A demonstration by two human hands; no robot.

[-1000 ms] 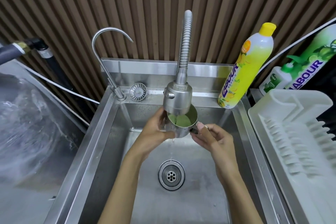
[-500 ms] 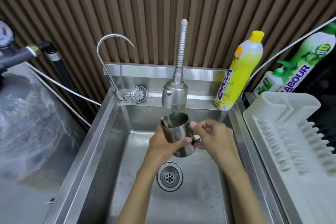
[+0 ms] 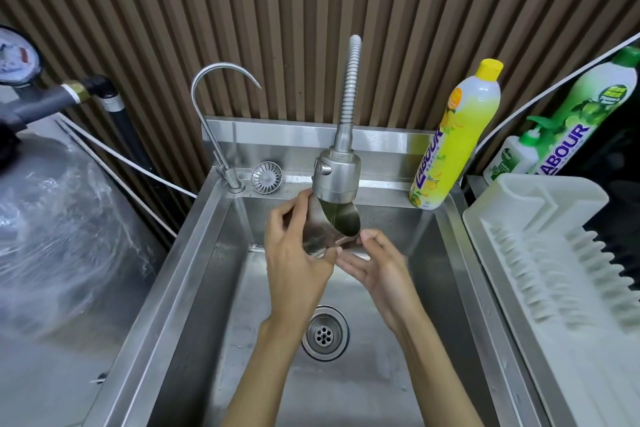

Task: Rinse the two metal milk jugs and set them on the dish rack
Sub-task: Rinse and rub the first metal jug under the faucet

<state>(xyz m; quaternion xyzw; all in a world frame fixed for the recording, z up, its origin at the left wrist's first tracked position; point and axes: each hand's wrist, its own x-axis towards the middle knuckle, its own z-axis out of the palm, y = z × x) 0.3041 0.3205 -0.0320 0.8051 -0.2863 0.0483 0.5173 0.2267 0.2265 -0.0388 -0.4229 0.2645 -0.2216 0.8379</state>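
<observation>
Head view: one milk jug [image 3: 327,230] is tilting under the spray tap [image 3: 335,180], above the sink [image 3: 214,253].
The left hand [image 3: 298,253] is curling its fingers round the jug. The right hand [image 3: 377,270] is lying almost flat, its thumb touching the jug's lower edge. One dish rack [image 3: 554,253] is sitting just right of the sink.

Kitchen wash-up corner: steel sink [image 3: 194,253], hose tap [image 3: 336,177], dish soap [image 3: 450,149], drying rack [image 3: 554,253]

Bright, even light; glare on the steel sink [image 3: 180,288]; wide-angle bending and blur toward edges.
</observation>
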